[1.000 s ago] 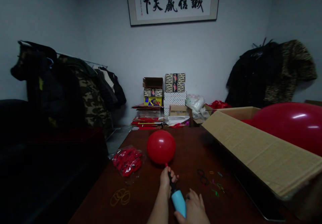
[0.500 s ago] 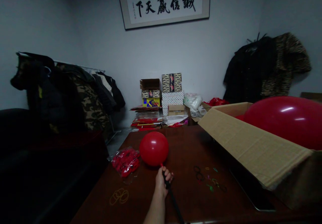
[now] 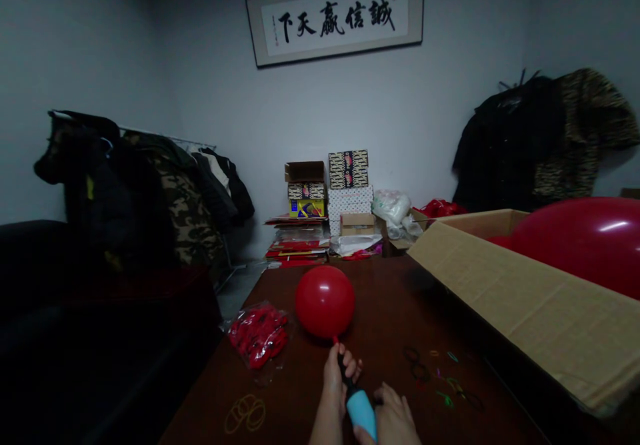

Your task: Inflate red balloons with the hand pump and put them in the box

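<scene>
My left hand (image 3: 342,382) is closed around the neck of a red balloon (image 3: 325,302) and the black nozzle end of a hand pump. The balloon is round and inflated, with its neck on the nozzle. The pump's light-blue barrel (image 3: 361,413) shows just below the left hand. My right hand (image 3: 396,418) is at the lower edge, its thumb and fingers around the blue barrel. To the left lies a clear plastic bag of red balloons (image 3: 259,335). Yellowish rubber bands (image 3: 245,413) lie nearer on the table.
On the right, an open cardboard box (image 3: 520,305) holds a large red balloon (image 3: 585,245). Black and coloured bands (image 3: 419,368) lie on the brown table (image 3: 380,312). Stacked boxes (image 3: 350,198) stand by the back wall. Coats (image 3: 185,205) hang on a rack at left.
My right hand has come into view at the bottom with the pump's blue barrel, which has moved up towards the left hand. The balloon looks slightly larger. The view has shifted a little.
</scene>
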Motion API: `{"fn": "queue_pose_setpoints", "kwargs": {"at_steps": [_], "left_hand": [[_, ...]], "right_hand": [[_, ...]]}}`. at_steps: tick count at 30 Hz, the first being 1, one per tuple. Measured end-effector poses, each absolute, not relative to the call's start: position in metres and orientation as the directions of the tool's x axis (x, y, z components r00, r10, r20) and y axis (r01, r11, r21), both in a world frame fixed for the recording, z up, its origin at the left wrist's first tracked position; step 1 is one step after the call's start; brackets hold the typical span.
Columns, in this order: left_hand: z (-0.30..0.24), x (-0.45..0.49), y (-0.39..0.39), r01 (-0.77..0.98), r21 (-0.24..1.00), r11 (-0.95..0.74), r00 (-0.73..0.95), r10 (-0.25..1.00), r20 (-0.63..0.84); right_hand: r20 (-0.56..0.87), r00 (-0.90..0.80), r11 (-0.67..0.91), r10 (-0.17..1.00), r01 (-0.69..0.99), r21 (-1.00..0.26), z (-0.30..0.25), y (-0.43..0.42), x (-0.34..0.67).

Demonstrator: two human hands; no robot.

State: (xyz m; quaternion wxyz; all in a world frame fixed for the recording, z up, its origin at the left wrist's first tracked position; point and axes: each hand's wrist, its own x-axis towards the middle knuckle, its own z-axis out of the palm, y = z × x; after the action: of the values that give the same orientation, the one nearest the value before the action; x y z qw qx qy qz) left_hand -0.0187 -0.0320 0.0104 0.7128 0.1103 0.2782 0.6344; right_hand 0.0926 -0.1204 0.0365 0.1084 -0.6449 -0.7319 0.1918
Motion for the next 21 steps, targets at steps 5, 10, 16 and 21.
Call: {"fn": "queue_pose_setpoints", "kwargs": {"at_steps": [5, 10, 16, 21], "left_hand": [[0.011, -0.022, -0.029, -0.849, 0.509, 0.141, 0.007, 0.966, -0.257], [0.005, -0.022, -0.027, -0.831, 0.539, 0.139, 0.029, 0.978, -0.207], [-0.002, -0.019, -0.022, -0.803, 0.572, 0.166, 0.026, 0.969, -0.245], [-0.001, -0.015, -0.027, -0.793, 0.594, 0.132, -0.014, 0.972, -0.235]], "right_hand": [[-0.068, -0.098, 0.066, 0.993, 0.927, -0.370, 0.040, -0.107, 0.083], [-0.008, -0.067, 0.060, 0.998, 0.936, -0.348, 0.038, -0.110, 0.078], [0.008, -0.073, 0.071, 0.997, 0.940, -0.335, 0.039, -0.120, 0.076], [0.019, -0.100, 0.101, 0.995, 0.947, -0.306, 0.012, -0.136, 0.090]]}}
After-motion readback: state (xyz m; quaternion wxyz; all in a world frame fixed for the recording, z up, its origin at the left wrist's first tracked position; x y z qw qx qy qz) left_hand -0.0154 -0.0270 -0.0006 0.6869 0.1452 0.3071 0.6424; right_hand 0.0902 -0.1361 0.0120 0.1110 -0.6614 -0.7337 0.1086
